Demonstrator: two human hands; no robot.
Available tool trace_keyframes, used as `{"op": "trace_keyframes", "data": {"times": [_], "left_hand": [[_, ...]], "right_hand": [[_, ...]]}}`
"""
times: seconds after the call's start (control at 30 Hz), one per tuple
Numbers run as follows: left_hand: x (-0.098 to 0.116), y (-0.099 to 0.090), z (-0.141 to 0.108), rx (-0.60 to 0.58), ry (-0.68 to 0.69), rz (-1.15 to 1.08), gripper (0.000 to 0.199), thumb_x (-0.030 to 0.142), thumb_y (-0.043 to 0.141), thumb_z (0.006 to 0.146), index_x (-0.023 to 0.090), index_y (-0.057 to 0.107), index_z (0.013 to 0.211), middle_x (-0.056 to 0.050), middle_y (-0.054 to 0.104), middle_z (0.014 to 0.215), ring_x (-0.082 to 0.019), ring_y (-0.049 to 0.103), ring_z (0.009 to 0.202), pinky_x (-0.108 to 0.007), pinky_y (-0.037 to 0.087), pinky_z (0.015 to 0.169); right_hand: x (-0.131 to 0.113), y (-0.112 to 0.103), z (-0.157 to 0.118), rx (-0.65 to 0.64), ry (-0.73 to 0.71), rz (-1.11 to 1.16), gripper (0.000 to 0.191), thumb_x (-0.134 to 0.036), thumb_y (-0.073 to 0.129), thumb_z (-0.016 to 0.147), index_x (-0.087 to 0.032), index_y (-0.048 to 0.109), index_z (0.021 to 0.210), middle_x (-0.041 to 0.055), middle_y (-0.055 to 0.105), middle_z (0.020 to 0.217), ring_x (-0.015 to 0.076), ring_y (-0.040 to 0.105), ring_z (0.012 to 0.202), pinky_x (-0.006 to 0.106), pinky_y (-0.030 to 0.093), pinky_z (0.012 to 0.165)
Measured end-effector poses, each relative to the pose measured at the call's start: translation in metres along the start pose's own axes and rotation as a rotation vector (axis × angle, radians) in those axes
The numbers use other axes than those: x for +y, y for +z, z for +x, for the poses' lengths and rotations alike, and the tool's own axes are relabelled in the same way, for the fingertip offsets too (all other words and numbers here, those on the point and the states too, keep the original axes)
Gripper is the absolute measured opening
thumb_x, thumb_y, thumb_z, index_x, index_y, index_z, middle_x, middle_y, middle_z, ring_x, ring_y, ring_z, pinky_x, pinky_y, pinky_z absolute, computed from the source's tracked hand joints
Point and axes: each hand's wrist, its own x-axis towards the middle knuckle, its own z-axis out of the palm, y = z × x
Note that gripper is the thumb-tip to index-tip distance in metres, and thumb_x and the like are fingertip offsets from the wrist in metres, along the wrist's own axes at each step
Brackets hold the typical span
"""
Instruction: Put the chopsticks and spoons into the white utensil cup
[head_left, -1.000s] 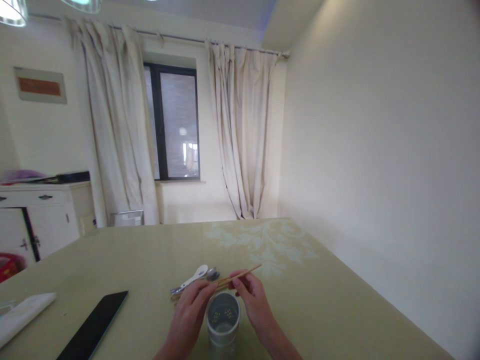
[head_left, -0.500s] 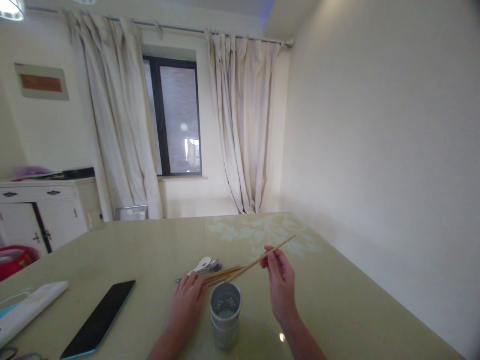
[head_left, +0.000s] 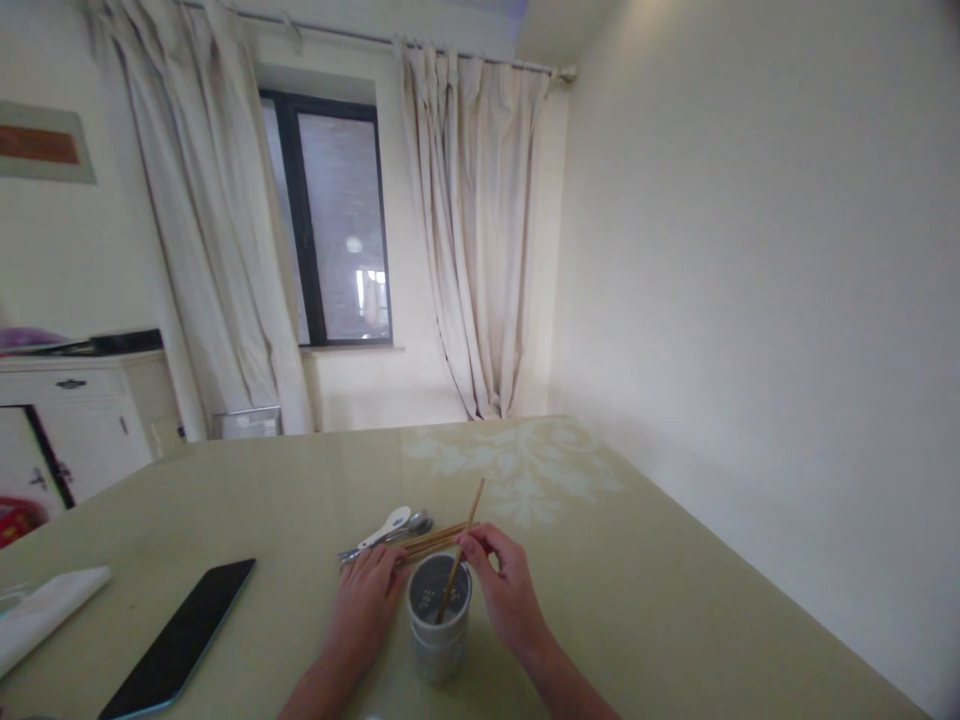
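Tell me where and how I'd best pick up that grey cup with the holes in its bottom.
Probably by the outer wall of the grey cup, below the rim, coming from the near side with fingers curled around it. It stands upright and round, the left hand and right hand flank it, and a chopstick slants out of its mouth.

The only view looks from the person's head, above the near side of the table [head_left: 300,500], forward and slightly down. The left hand [head_left: 364,595] and right hand [head_left: 506,590] lie close, low in the middle. The view reaches over the table's far edge to the window [head_left: 345,225], with the wall [head_left: 750,300] beyond its right edge.
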Motion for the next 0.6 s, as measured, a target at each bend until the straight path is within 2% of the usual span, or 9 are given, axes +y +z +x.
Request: {"op": "trace_keyframes", "data": {"times": [0.13, 0.23, 0.4, 0.6], "left_hand": [[0.001, -0.003, 0.000, -0.014, -0.005, -0.008, 0.021, 0.031, 0.056, 0.097, 0.028, 0.077, 0.100, -0.006, 0.080, 0.110, -0.028, 0.072, 0.110, -0.041, 0.054, 0.100], [0.002, -0.005, 0.000, -0.002, 0.008, -0.009, 0.018, 0.031, 0.058, 0.096, 0.027, 0.075, 0.094, -0.006, 0.079, 0.105, -0.028, 0.072, 0.107, -0.041, 0.054, 0.096], [0.000, 0.000, 0.000, -0.024, 0.022, -0.014, 0.022, 0.031, 0.053, 0.099, 0.027, 0.075, 0.095, -0.005, 0.079, 0.104, -0.027, 0.073, 0.106, -0.040, 0.054, 0.093], [-0.001, 0.006, 0.003, -0.028, 0.018, -0.027, 0.029, 0.029, 0.048, 0.100, 0.025, 0.076, 0.094, -0.007, 0.080, 0.103, -0.026, 0.074, 0.105, -0.041, 0.055, 0.096]], "right_hand": [[0.000, 0.001, 0.001, -0.028, -0.040, -0.003, 0.044, -0.060, 0.066, 0.100, -0.022, 0.086, 0.091, 0.0070, 0.078, 0.088, 0.0234, 0.070, 0.087, 0.032, 0.053, 0.079], [0.006, 0.001, 0.002, -0.006, -0.015, 0.007, 0.042, -0.059, 0.069, 0.098, -0.022, 0.086, 0.086, 0.0066, 0.077, 0.086, 0.0227, 0.070, 0.084, 0.030, 0.051, 0.075], [0.017, 0.002, 0.004, 0.072, 0.072, 0.074, 0.040, -0.059, 0.081, 0.088, -0.020, 0.083, 0.079, 0.0044, 0.075, 0.078, 0.0213, 0.067, 0.076, 0.030, 0.049, 0.070], [0.020, 0.003, 0.004, 0.033, 0.119, 0.204, 0.041, -0.062, 0.086, 0.082, -0.021, 0.087, 0.076, 0.0066, 0.076, 0.080, 0.0228, 0.069, 0.079, 0.032, 0.051, 0.072]]}}
